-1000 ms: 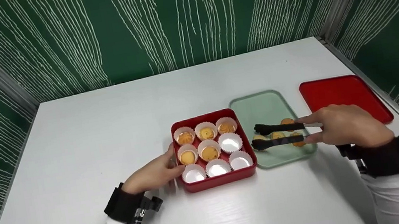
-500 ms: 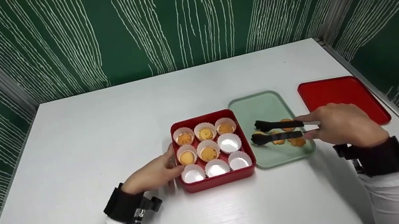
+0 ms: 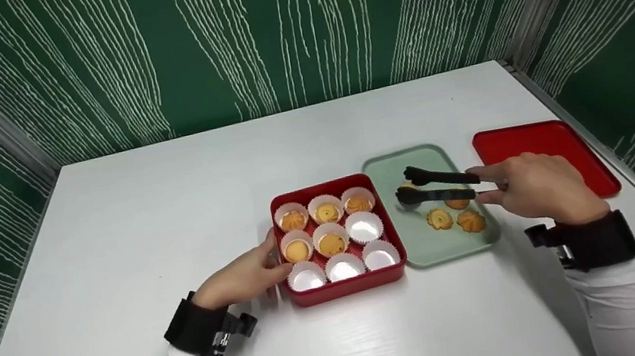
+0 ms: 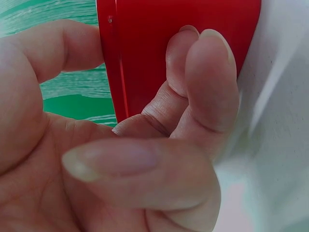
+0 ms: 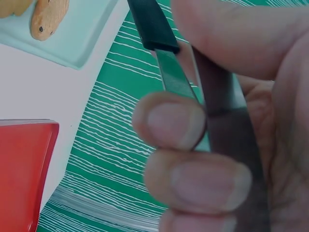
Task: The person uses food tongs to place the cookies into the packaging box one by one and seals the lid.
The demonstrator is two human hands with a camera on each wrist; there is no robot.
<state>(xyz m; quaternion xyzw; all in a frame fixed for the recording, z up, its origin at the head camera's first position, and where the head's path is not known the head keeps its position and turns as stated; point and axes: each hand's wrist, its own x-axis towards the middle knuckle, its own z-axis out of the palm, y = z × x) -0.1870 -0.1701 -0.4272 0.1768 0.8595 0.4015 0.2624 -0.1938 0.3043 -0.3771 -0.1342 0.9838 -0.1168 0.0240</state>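
My left hand (image 3: pixel 241 278) rests on the left side of a square red box (image 3: pixel 348 288) holding rows of white paper cups (image 3: pixel 365 226). Cookies sit in the back row and in two middle cups. In the left wrist view, fingertips touch the box's red wall (image 4: pixel 145 63). My right hand (image 3: pixel 542 186) grips tongs (image 3: pixel 447 193) with black tips, its fingers around the metal handles (image 5: pixel 227 106) in the right wrist view. The tong tips reach over a pale green tray (image 3: pixel 431 252), with a cookie (image 3: pixel 408 186) partly showing between them. Other cookies (image 3: pixel 471 220) lie nearer on the tray.
A red tray (image 3: pixel 519 143) lies at the right, near the table's edge. Green panels (image 3: pixel 194 44) with white streaks stand behind and beside the white table (image 3: pixel 167 195). The green tray sits right beside the box.
My right hand has moved the tongs away from me over the green tray, and the cookie between their tips has shifted the same way. My left hand stays at the box.
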